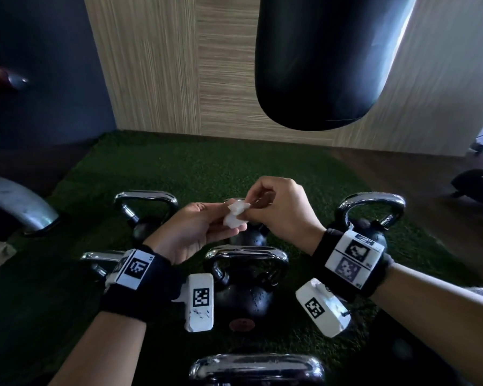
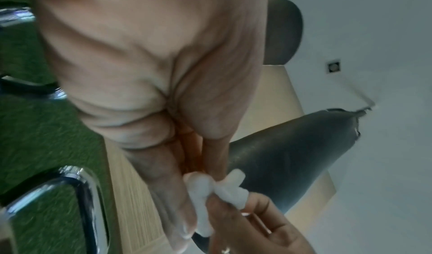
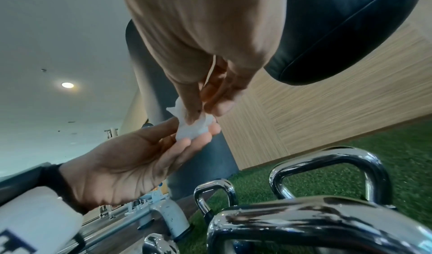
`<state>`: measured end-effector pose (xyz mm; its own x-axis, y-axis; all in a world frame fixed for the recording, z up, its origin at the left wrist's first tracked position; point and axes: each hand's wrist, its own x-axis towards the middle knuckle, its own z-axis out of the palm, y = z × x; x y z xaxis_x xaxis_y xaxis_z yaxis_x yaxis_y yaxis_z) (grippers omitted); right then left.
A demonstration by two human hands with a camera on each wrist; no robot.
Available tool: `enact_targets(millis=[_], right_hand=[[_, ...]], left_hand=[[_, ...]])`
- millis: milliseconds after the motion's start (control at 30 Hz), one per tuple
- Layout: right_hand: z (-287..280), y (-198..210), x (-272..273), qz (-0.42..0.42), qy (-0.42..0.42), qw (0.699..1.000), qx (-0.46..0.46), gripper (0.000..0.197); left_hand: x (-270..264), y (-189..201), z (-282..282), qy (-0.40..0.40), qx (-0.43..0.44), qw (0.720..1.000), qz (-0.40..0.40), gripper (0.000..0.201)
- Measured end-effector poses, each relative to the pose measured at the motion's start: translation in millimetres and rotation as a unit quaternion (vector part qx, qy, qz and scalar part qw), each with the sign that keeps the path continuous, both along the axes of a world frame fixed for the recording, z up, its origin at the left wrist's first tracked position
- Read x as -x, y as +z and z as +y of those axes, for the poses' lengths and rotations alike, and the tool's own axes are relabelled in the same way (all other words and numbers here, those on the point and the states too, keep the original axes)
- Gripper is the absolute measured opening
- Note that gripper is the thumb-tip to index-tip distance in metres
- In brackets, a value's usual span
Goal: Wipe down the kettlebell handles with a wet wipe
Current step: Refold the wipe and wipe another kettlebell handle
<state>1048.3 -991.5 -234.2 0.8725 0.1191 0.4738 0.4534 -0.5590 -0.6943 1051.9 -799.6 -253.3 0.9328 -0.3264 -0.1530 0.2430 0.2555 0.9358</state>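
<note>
Wet wipe: a small, crumpled white wet wipe (image 1: 236, 215) is held in the air between both hands, above the group of kettlebells and not touching any of them.
Left hand: the left hand (image 1: 195, 232) is turned palm up, fingers stretched out and only slightly bent. The wipe rests on its fingertips (image 3: 198, 139), with the thumb lying against it.
Right hand: the right hand (image 1: 279, 210) comes in from above with curled fingers and pinches the upper edge of the wipe between thumb and forefinger.
Kettlebells: several black kettlebells with shiny chrome handles stand on green turf (image 1: 179, 162). The middle kettlebell (image 1: 244, 296) sits directly below the hands, and its handle (image 1: 247, 253) shows small pale specks. A back-left handle (image 1: 147, 199) and a back-right handle (image 1: 374, 203) stand on either side of the hands. A nearest handle (image 1: 258, 367) fills the bottom edge of the head view. Another kettlebell is mostly hidden behind the hands.
Wrists: both wrists wear black bands carrying white blocks printed with black square markers.
Background: a black punching bag (image 1: 326, 59) hangs above the turf in front of a wood-grain wall (image 1: 165, 65).
</note>
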Motion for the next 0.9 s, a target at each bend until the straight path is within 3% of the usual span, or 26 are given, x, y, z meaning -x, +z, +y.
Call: enact_targets(millis=[133, 233, 267, 300, 367, 433, 533, 667, 767, 833, 900], right_hand=[[-5.9, -9.1, -4.3, -0.011, 0.006, 1.0, 0.021, 0.034], [-28.6, -25.0, -9.6, 0.075, 0.07, 0.994, 0.037, 0.034], [-39.9, -34.7, -13.2, 0.101, 0.082, 0.991, 0.017, 0.032], [-52.8, -49.4, -18.4, 0.12, 0.073, 0.99, -0.012, 0.027], [-76.5, -83.9, -24.7, 0.169, -0.016, 0.984, -0.047, 0.029], [-92.6, -120.4, -23.0, 0.276, -0.057, 0.959, -0.041, 0.042], [-93.6, -163.1, -11.9, 0.4, 0.017, 0.916, -0.029, 0.051], [-70.3, -186.7, -9.9, 0.384, 0.048, 0.92, -0.061, 0.052], [-60.4, -201.0, -9.7, 0.346, 0.006, 0.938, -0.037, 0.057], [-61.6, -212.1, -11.0, 0.337, -0.001, 0.94, -0.048, 0.065], [-62.3, -214.9, -10.7, 0.329, 0.006, 0.942, -0.061, 0.07]], left_hand=[[3.4, -9.7, -0.4, 0.001, 0.031, 0.999, -0.008, 0.028], [0.9, -22.2, 0.3, 0.028, -0.046, 0.994, -0.092, 0.02], [-1.6, -28.0, 1.8, 0.055, -0.12, 0.978, -0.161, 0.02], [-3.7, -33.3, 3.3, 0.088, -0.21, 0.944, -0.238, 0.022], [-2.7, -43.0, 2.2, 0.121, -0.32, 0.871, -0.352, 0.023], [1.1, -52.1, -2.9, 0.14, -0.374, 0.818, -0.415, 0.024], [1.5, -68.9, -10.0, 0.134, -0.447, 0.77, -0.436, 0.027], [-1.5, -81.1, -11.4, 0.078, -0.506, 0.736, -0.444, 0.02], [3.0, -78.9, -15.2, 0.049, -0.539, 0.703, -0.462, 0.038], [4.3, -79.2, -13.9, 0.041, -0.537, 0.699, -0.471, 0.033], [2.8, -83.6, -3.5, 0.062, -0.508, 0.719, -0.471, 0.025]])
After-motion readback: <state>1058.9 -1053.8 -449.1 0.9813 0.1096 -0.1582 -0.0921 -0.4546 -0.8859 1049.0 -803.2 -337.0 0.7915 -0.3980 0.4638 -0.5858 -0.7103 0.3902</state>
